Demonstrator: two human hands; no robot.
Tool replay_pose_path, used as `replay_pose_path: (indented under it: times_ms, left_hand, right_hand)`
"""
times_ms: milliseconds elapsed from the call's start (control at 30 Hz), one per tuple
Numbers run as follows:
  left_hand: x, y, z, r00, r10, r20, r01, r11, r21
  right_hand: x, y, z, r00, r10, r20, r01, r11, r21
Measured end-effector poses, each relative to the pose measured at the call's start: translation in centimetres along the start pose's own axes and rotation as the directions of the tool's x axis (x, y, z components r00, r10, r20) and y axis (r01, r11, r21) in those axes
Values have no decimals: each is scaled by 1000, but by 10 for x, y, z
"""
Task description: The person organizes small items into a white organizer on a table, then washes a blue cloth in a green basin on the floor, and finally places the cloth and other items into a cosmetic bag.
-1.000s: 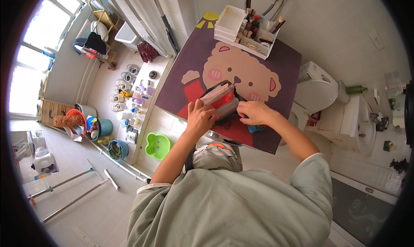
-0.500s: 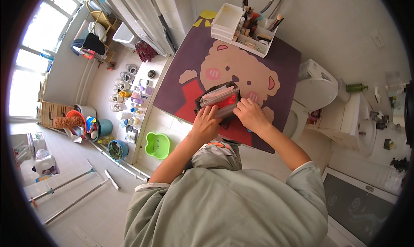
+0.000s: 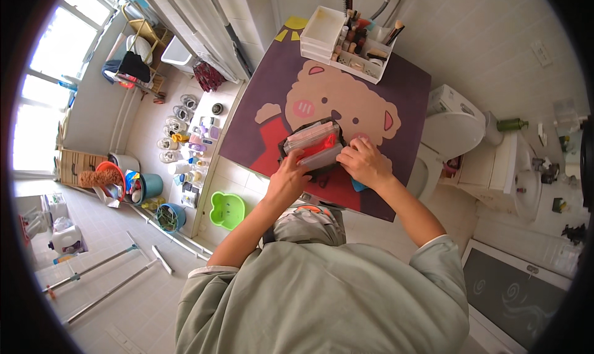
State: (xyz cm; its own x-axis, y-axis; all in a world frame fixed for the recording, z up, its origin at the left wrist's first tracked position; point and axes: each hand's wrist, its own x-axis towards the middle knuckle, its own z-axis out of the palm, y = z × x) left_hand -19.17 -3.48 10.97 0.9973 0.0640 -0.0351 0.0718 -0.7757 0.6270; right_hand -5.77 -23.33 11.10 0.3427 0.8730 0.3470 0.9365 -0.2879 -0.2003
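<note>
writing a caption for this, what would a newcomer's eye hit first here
Probably the big cartoon bear on the purple tabletop, upper middle. Next, the open dark-edged pouch with bright red showing, just below the bear's face, between the left hand and right hand. Then the bright green basin, low to the tabletop's left.

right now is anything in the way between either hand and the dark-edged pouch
Nothing visible. The left hand is at the near-left edge of the dark-edged pouch, the right hand at its right end; the white organizer stands beyond it, not between.
</note>
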Motion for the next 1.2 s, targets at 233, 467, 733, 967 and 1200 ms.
replay_pose_path:
  times_ms: [233,467,733,967,1200]
  left_hand:
    - [-10,-4,9,999,46,7,-47,987,152]
    - [4,-10,-12,963,244,111,-265,932,249]
    - [8,-31,-26,964,223,144,-228,974,17]
    - [3,-20,-17,996,-81,47,92,945,-315]
    - [-7,-13,-18,984,27,-175,-64,975,-211]
  right_hand:
    - [-14,14,0,900,139,412,-318,856,407]
    - [8,22,-10,854,-47,518,-134,942,308]
    - [-2,33,-13,891,193,411,-415,714,564]
    - [-25,10,27,765,506,399,-423,-73,903]
    - [-42,-5,31,708,675,208,-473,235,849]
